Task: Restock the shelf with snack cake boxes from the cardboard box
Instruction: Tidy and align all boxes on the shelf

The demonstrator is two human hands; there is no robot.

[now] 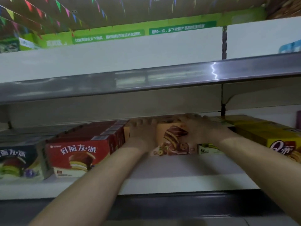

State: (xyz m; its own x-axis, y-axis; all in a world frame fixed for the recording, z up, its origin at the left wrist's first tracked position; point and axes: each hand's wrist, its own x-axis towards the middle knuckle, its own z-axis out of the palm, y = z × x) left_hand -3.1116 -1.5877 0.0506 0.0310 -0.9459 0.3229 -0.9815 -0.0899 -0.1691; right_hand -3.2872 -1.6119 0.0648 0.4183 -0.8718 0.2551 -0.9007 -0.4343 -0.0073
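Observation:
A tan snack cake box (pixel 173 141) with a chocolate pie picture stands on the white shelf (pixel 171 178), set back between the red boxes and the yellow ones. My left hand (pixel 142 132) lies on its left side with fingers reaching back over the top. My right hand (pixel 199 128) lies on its right top edge, fingers extended toward the back of the shelf. The upper shelf hides the fingertips of both hands. The cardboard box is out of sight.
A row of red pie boxes (pixel 78 154) stands to the left, with a dark blue box (pixel 17 160) beyond it. Yellow boxes (pixel 267 136) fill the right side, and a small green-white box (pixel 209 148) sits beside the tan one. A grey upper shelf edge (pixel 146 80) hangs low overhead.

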